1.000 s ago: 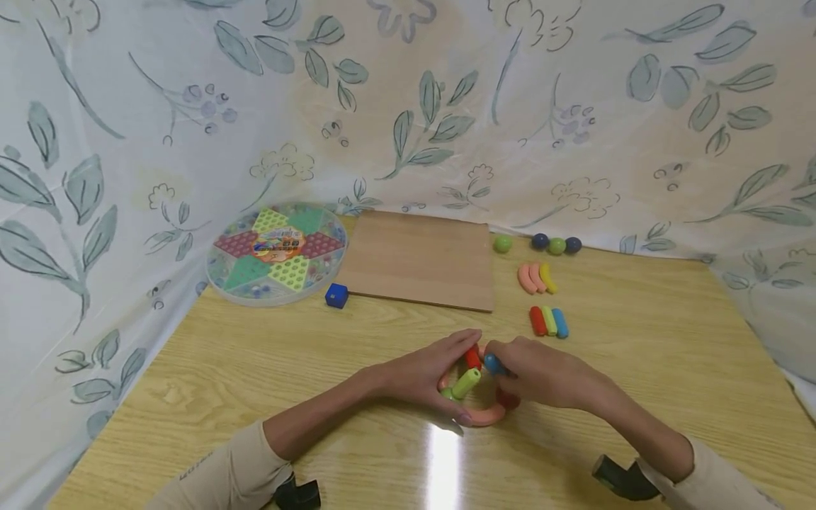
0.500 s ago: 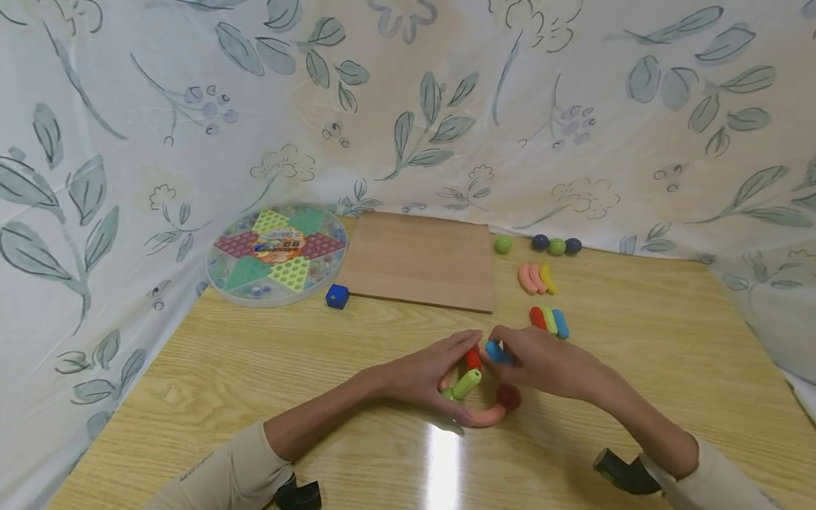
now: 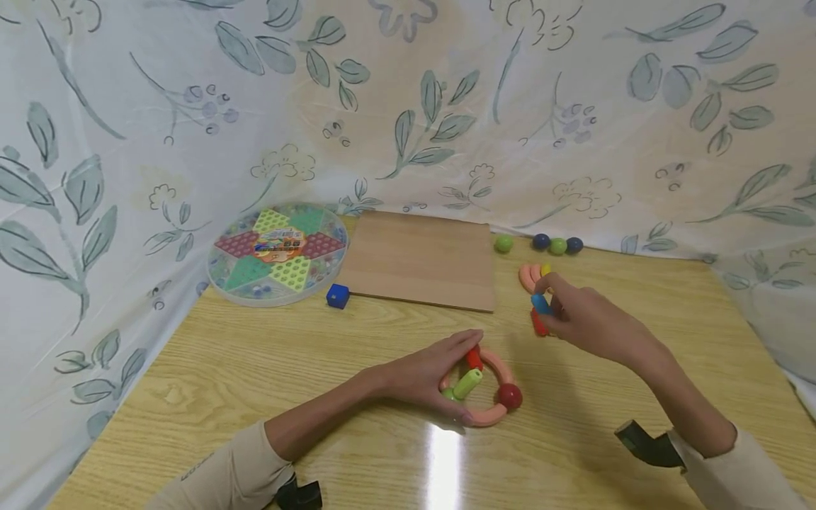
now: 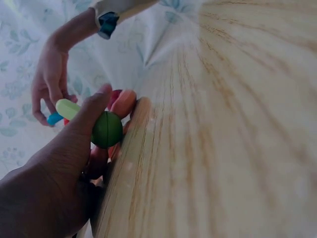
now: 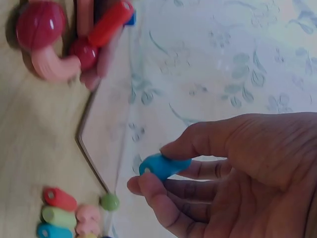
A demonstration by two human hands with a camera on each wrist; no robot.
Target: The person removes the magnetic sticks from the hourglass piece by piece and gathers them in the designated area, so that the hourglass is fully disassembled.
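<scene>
- Head view: my left hand (image 3: pixel 428 374) curls round the little build on the table (image 3: pixel 191 397), gripping the red peg (image 3: pixel 473 358) and lime peg (image 3: pixel 466 383) beside the pink curved ring (image 3: pixel 499 411) with its dark red ball (image 3: pixel 510 396).
- My right hand (image 3: pixel 589 322) hangs above the loose pieces, pinching a blue peg (image 3: pixel 541 304) between thumb and fingertips.
- The round checkers case (image 3: pixel 276 253) sits back left with marbles under its clear lid; its centre label is too small to read.
- A wooden board (image 3: pixel 421 259), a blue cube (image 3: pixel 337 296) and a row of balls (image 3: pixel 557 245) line the far edge; open tabletop lies right of my hands.
- Left wrist view: my thumb (image 4: pixel 88 119) presses a green ball (image 4: pixel 106 129); the rest is blurred, probably the ring.
- Right wrist view: blue peg held (image 5: pixel 163 166), loose pegs (image 5: pixel 58 208) lying below.
</scene>
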